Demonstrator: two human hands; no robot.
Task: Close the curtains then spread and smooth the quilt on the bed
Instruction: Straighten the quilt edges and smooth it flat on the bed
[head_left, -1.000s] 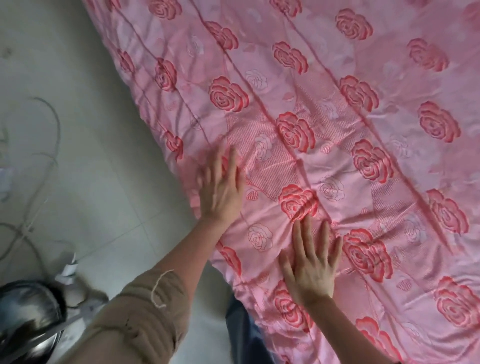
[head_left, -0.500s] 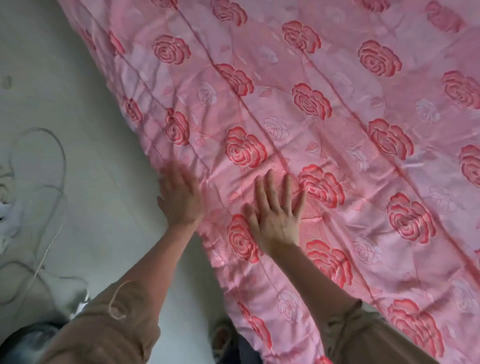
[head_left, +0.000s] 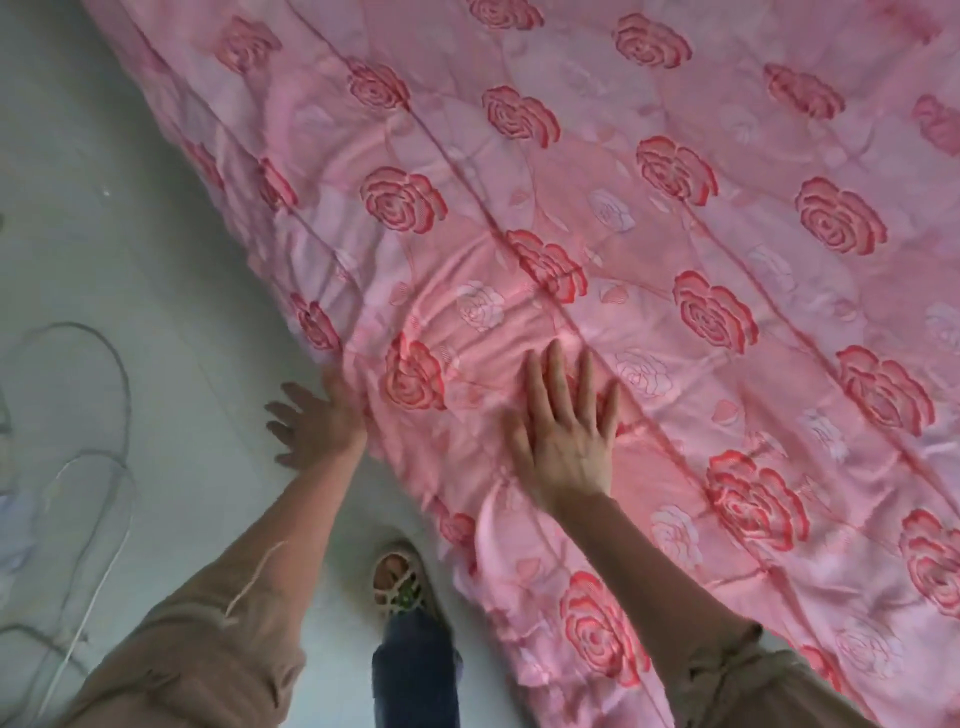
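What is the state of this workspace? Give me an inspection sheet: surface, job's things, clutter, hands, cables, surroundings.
Surface: bed hidden under the quilt.
Job's things: pink rose-patterned quilt spread, wrinkles bunched between the hands; curtains not in view.
Clutter: nothing seen.
Hands: left hand open, fingers spread at the quilt's floor-side edge; right hand open, flat on the quilt.
Cables: grey cable looped on the floor, left.
Surroundings: pale floor; sandalled foot beside the bed.
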